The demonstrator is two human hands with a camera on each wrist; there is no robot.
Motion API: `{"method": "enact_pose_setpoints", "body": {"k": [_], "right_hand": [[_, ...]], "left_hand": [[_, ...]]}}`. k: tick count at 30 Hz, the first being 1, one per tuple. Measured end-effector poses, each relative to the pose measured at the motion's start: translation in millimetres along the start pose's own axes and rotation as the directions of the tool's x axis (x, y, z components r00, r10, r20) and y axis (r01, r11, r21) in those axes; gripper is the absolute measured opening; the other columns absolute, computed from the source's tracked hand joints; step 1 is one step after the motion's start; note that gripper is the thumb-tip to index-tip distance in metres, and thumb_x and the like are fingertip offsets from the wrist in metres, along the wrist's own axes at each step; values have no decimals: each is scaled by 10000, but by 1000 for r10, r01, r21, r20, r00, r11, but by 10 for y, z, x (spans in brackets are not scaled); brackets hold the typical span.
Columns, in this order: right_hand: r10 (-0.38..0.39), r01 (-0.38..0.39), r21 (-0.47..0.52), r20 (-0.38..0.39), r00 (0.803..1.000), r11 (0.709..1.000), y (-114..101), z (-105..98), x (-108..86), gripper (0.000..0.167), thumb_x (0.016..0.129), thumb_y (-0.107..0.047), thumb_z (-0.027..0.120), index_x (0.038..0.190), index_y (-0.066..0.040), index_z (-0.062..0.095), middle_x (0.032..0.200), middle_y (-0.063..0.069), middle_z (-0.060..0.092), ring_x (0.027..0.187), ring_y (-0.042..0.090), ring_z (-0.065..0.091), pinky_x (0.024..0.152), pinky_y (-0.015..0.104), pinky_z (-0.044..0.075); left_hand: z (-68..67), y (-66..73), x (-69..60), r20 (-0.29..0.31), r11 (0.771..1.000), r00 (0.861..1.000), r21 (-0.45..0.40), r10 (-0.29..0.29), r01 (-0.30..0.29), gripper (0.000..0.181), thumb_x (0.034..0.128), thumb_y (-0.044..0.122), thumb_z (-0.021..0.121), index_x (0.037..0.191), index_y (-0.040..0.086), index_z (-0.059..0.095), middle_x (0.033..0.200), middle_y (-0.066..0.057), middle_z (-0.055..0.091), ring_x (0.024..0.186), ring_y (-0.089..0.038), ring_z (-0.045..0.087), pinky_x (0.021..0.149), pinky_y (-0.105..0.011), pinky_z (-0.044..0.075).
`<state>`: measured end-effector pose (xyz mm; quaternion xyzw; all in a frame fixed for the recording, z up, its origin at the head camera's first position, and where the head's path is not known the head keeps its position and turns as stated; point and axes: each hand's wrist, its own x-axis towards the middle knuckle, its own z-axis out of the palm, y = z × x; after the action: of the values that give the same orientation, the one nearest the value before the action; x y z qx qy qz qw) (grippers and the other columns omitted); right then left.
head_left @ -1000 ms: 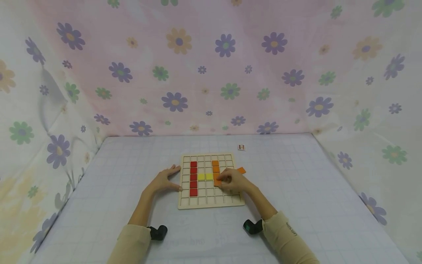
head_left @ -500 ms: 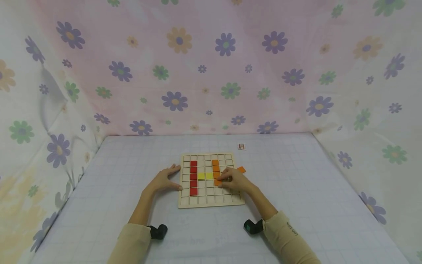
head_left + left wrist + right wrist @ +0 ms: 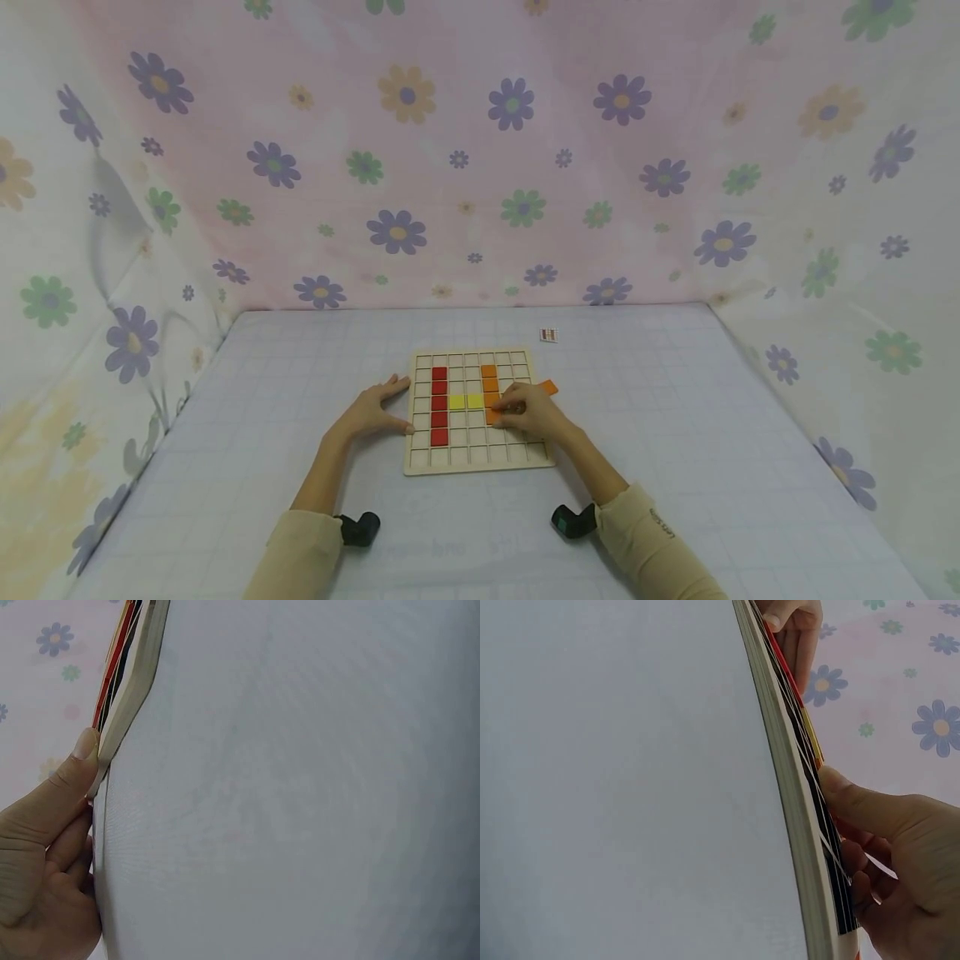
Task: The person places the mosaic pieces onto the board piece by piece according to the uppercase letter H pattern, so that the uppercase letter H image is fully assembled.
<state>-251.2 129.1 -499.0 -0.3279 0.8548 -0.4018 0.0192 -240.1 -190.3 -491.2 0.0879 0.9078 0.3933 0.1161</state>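
A wooden grid board lies on the table. On it sit a column of red tiles, two yellow tiles and a column of orange tiles. My left hand touches the board's left edge, thumb and fingers spread apart; the thumb also shows in the left wrist view. My right hand is over the board's right half, its thumb and a finger pinching the lowest visible orange tile in that column. The right hand covers several grid cells. One loose orange tile lies just past the board's right edge.
A small printed card lies behind the board, toward the table's back edge. Black wrist cameras jut inward from both sleeves. Flowered cloth walls in the table at the back and sides.
Both hands stay almost in place. The right thumb and finger remain at the same orange tile; the tiles on the board look unchanged.
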Motion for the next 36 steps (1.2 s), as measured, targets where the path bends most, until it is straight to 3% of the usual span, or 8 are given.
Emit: {"method": "enact_pose_setpoints", "body": {"k": [5,16,25,30,36], "right_hand": [[-11,11,-21,-4,1000,1000,-9,12,7,205,773,-140,766,951,-38,748,892,26,644,765,105,549,624,208,470],[-17,22,-50,89,996,999,-23,-63,3,194,816,-110,723,992,-31,738,963,57,652,880,190,584,713,238,490],[38,-45,-69,-91,995,997,-5,-63,-57,175,729,-129,801,724,-64,639,723,-19,561,667,81,453,584,206,420],[21,-31,-82,-115,993,996,-12,-60,-63,218,716,-152,813,696,-77,609,704,-20,542,652,76,448,573,204,423],[18,-19,-20,-79,997,1000,-15,-83,-68,221,722,-174,813,792,-42,651,764,27,604,684,95,508,612,216,466]], "left_hand": [[-6,0,-6,-3,1000,1000,-22,7,-7,951,625,287,869,1425,64,404,1519,-182,240,1408,-397,157,1115,-576,157],[11,5,-10,0,1000,1000,-29,-6,6,949,625,293,869,1426,79,408,1521,-173,242,1409,-403,152,1112,-584,158],[10,5,-18,3,1000,1000,-18,-2,2,949,631,295,866,1428,73,401,1519,-177,244,1405,-412,151,1111,-589,153],[-4,12,-21,-1,1000,1000,-7,2,-2,949,633,299,863,1429,70,399,1520,-183,240,1403,-418,154,1106,-597,155],[-13,27,-20,-4,1000,1000,-7,-9,9,948,634,305,861,1431,82,399,1525,-169,237,1406,-415,146,1107,-598,151]]}}
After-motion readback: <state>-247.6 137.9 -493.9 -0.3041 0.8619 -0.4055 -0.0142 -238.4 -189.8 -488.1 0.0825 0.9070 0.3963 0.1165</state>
